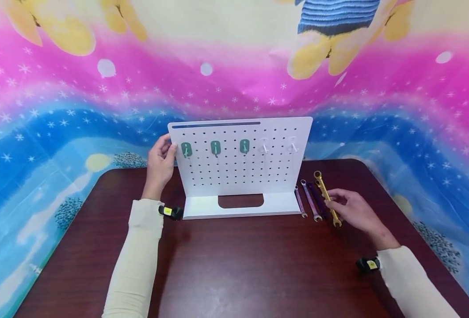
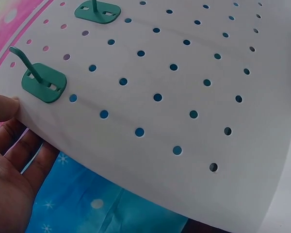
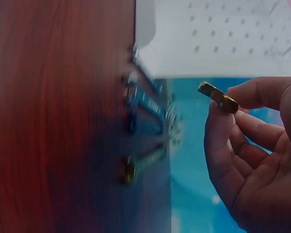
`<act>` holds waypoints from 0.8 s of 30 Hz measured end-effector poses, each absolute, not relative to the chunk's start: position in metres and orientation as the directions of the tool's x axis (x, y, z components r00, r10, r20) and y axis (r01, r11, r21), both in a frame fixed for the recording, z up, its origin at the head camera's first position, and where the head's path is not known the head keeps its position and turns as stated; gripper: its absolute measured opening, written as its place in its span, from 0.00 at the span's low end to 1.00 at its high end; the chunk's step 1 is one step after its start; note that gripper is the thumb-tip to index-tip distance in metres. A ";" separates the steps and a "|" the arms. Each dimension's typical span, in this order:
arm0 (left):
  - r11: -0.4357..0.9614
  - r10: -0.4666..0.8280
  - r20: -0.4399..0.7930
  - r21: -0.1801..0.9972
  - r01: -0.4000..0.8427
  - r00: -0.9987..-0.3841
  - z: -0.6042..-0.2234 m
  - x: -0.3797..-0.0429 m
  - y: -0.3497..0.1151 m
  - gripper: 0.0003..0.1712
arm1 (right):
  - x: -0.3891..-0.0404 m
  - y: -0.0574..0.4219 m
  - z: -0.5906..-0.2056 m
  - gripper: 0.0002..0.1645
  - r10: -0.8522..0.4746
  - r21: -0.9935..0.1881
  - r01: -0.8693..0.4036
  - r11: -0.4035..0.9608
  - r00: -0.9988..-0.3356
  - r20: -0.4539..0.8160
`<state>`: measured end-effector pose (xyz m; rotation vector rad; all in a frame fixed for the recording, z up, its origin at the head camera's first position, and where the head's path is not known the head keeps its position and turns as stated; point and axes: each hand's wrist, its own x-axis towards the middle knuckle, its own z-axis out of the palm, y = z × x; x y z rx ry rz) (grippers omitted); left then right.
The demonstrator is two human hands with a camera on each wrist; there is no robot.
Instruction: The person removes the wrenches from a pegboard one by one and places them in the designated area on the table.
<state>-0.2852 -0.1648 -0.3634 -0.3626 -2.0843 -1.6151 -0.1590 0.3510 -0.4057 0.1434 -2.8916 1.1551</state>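
A white pegboard stand (image 1: 200, 205) stands upright at the table's far side. My left hand (image 1: 160, 165) grips its left edge, thumb on the front and the other fingers behind. Beside that thumb, a green hook (image 2: 46, 85) sticks out of the board. My right hand (image 1: 355, 210) pinches a gold combination wrench (image 3: 217, 97) between thumb and fingertips, right of the board. Another gold wrench (image 3: 143, 162) lies below it on the table, blurred in the right wrist view. Left of it lie a purple wrench (image 1: 310, 201), a dark purple one and a smaller pinkish wrench (image 1: 300, 203).
Three green hooks and two clear hooks (image 1: 264, 148) line the board's upper part. The dark wooden table (image 1: 234, 260) ends at a patterned cloth backdrop (image 1: 234, 92). The board's base has a cutout at its middle.
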 end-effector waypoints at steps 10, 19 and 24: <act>0.261 -0.073 0.529 0.828 0.496 -0.845 -0.365 -0.284 -0.165 0.21 | -0.178 0.385 -0.415 0.24 -0.091 -0.598 -0.057 0.799 -0.996 -0.027; 0.269 -0.075 0.529 0.827 0.494 -0.845 -0.367 -0.284 -0.165 0.21 | -0.186 0.401 -0.435 0.23 -0.104 -0.592 -0.025 0.806 -0.990 -0.099; 0.253 -0.078 0.543 0.822 0.510 -0.836 -0.365 -0.284 -0.164 0.20 | -0.189 0.404 -0.439 0.24 -0.093 -0.572 -0.024 0.820 -0.991 -0.093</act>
